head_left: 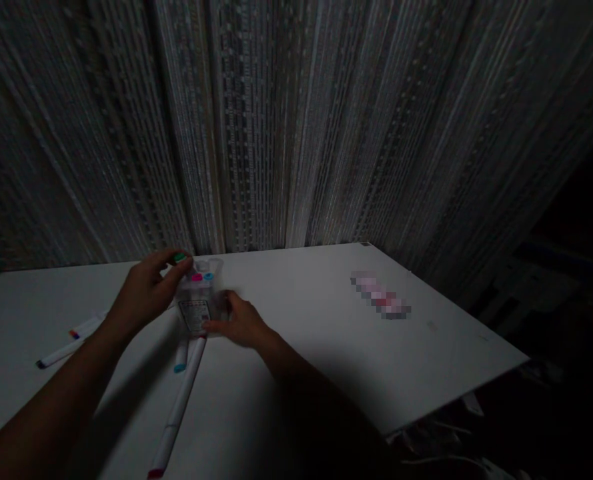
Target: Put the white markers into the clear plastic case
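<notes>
A clear plastic marker case (199,300) with a printed label stands on the white table (326,347). Pink and blue marker caps show in its open top. My left hand (146,290) pinches a green-capped marker (179,257) just above the case's rim. My right hand (239,321) rests against the case's right side, fingers curled round it. More white markers lie loose: a long one with a red cap (176,407) in front of the case, a short one with a blue cap (181,357) beside it, and two at the left (71,343).
A pixelated pink patch (381,297) lies on the table's right part. A dark patterned curtain (296,127) hangs right behind the table. The table's right edge drops into a dark area with pale clutter (451,440) on the floor.
</notes>
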A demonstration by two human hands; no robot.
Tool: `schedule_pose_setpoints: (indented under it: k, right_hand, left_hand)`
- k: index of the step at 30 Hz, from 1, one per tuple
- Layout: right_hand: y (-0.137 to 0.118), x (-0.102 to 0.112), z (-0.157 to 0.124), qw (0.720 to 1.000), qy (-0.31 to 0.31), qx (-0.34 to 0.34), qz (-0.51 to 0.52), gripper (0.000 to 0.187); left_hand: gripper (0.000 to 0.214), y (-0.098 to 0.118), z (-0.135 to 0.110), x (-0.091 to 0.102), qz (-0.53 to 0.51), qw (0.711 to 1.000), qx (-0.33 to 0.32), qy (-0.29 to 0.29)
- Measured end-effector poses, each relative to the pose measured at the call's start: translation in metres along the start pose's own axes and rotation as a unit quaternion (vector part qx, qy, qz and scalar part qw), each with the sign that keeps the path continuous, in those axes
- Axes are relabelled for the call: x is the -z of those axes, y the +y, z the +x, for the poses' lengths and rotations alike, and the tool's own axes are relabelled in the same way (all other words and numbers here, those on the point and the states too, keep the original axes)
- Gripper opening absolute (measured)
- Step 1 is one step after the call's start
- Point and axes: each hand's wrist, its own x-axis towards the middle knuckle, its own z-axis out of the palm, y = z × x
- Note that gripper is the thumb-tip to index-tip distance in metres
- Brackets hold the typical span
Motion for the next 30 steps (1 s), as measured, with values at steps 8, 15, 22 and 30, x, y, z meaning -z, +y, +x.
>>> schedule_pose_setpoints:
  k: [8,15,22,30]
  right_hand:
    - [-0.002,0.000,-0.002,0.999,-0.010,0.009,-0.033,0.064]
    - [-0.004,0.001,-0.003,0.999,-0.016,-0.001,-0.027,0.066]
    - [-0.001,-0.001,-0.001,1.000,-0.018,0.007,-0.011,0.067]
    - [-0.005,0.000,-0.002,1.000,-0.027,-0.007,-0.007,0.070]
  left_hand:
    - [0.041,-0.011,0.012,0.000,0.054,0.993,-0.090,-0.059]
    - [0.045,-0.009,-0.010,-0.004,-0.003,0.997,-0.067,0.024]
    - [0.066,-0.031,-0.028,-0.010,-0.046,0.999,0.022,0.010]
    - [0.063,-0.039,-0.036,-0.012,-0.039,0.997,-0.055,0.042]
